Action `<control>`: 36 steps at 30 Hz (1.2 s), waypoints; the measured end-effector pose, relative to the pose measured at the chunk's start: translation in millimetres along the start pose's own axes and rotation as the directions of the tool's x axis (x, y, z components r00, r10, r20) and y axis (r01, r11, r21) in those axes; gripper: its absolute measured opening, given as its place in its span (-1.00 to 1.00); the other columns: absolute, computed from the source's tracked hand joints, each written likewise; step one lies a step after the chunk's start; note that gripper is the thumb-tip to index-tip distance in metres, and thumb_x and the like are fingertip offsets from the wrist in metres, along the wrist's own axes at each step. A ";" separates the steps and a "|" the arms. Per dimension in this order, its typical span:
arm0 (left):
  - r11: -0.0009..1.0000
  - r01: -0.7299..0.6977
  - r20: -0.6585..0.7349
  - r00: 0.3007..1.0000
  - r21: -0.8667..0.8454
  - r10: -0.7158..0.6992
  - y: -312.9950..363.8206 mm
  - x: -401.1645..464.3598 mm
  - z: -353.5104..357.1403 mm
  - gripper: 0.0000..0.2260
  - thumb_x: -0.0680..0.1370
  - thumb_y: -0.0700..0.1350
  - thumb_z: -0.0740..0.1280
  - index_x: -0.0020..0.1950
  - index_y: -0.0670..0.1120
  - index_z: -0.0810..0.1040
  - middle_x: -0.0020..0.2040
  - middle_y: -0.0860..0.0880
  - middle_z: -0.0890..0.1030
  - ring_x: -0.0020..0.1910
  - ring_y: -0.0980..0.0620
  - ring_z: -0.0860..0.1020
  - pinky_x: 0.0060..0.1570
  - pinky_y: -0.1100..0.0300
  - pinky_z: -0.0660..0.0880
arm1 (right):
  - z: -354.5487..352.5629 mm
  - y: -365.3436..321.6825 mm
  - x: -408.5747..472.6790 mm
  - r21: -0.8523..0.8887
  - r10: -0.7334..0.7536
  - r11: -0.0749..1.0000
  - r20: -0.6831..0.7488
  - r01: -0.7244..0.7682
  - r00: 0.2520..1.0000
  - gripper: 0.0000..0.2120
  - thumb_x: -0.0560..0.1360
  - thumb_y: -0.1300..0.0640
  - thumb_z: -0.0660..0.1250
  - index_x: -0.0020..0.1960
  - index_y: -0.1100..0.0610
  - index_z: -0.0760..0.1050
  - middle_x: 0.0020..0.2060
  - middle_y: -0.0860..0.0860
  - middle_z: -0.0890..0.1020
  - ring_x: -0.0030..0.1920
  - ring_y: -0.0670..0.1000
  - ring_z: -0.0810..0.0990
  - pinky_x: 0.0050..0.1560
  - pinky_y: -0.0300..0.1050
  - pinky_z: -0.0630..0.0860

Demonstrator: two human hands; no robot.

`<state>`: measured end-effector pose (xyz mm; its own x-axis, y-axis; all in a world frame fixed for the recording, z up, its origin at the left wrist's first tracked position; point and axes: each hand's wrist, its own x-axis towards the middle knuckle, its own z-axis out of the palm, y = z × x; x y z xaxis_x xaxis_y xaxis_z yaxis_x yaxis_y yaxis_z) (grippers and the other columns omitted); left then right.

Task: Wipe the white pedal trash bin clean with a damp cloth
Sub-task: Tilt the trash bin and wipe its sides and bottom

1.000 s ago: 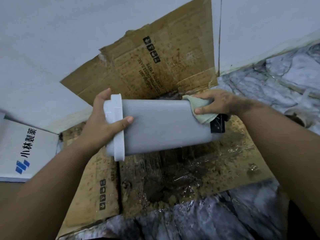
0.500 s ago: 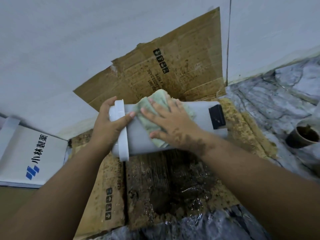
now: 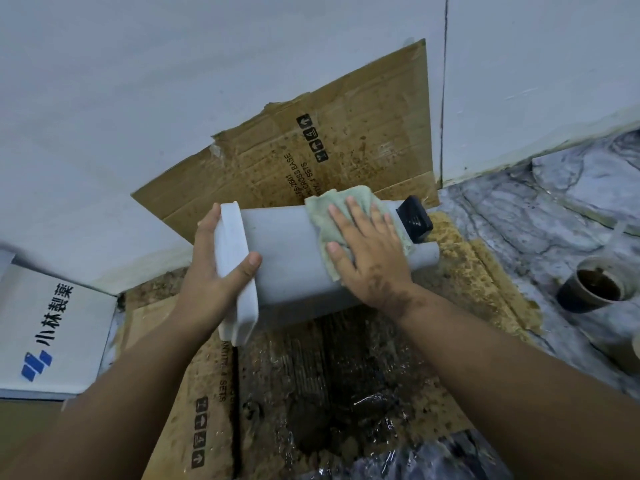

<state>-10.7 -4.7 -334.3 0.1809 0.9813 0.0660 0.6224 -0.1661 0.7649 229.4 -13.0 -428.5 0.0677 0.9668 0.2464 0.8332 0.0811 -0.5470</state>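
- Frankly, the bin (image 3: 287, 261) could roll or slip: it is held up sideways above the wet, stained cardboard (image 3: 346, 393), and only the left hand (image 3: 211, 271) holds it, at the lid end.
- A hard push from the right hand (image 3: 367, 251) could twist it out of that hold, I judge, and drop it into the muck.
- The cloth (image 3: 332, 209) may bunch or slide off the smooth side, since flat fingers press it rather than pinch it.
- The cup (image 3: 595, 282) of dark liquid at 3 o'clock stands near the right arm; a wide sweep could tip it.
- The bin lies between the hands: left thumb and fingers curled round the lid rim at 9 o'clock, right palm spread wide on the cloth toward the pedal (image 3: 414, 218) at 2 o'clock.
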 end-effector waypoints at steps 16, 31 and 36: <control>0.998 -0.011 -0.057 0.998 0.056 0.014 20.1 7.3 13.7 -0.09 0.37 0.43 0.31 0.63 0.21 0.04 0.62 0.24 0.06 0.58 0.11 0.11 0.46 0.00 0.19 | -2.6 21.4 -11.5 -0.074 0.083 0.994 -0.045 -0.086 0.996 -0.28 0.58 -0.28 -0.12 0.60 0.13 0.14 0.60 0.16 0.13 0.61 0.21 -0.15 0.58 0.21 -0.17; 0.997 0.007 -0.040 0.999 0.071 -0.004 21.3 9.2 11.2 -0.01 0.30 0.49 0.27 0.64 0.19 0.01 0.66 0.13 0.00 0.64 0.07 -0.03 0.56 -0.10 0.07 | -12.9 0.9 10.9 0.027 -0.110 0.994 0.076 0.109 0.991 -0.35 0.55 -0.35 -0.13 0.60 -0.23 -0.05 0.62 -0.10 0.04 0.62 0.13 -0.08 0.57 0.21 -0.03; 0.997 0.000 -0.045 0.999 0.078 0.004 26.9 9.8 18.9 0.01 0.27 0.50 0.26 0.64 0.21 -0.01 0.67 0.10 -0.05 0.63 0.15 -0.15 0.44 0.09 -0.01 | -18.3 26.4 4.7 0.060 0.135 0.989 -0.006 -0.135 0.991 -0.31 0.54 -0.29 -0.17 0.61 -0.05 0.11 0.59 0.05 0.18 0.60 0.19 0.03 0.58 0.19 -0.04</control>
<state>22.2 -1.4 -325.2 0.1487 0.9840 0.0976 0.6798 -0.1735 0.7126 261.7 -10.8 -427.2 0.1830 0.9674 0.1752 0.7823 -0.0354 -0.6218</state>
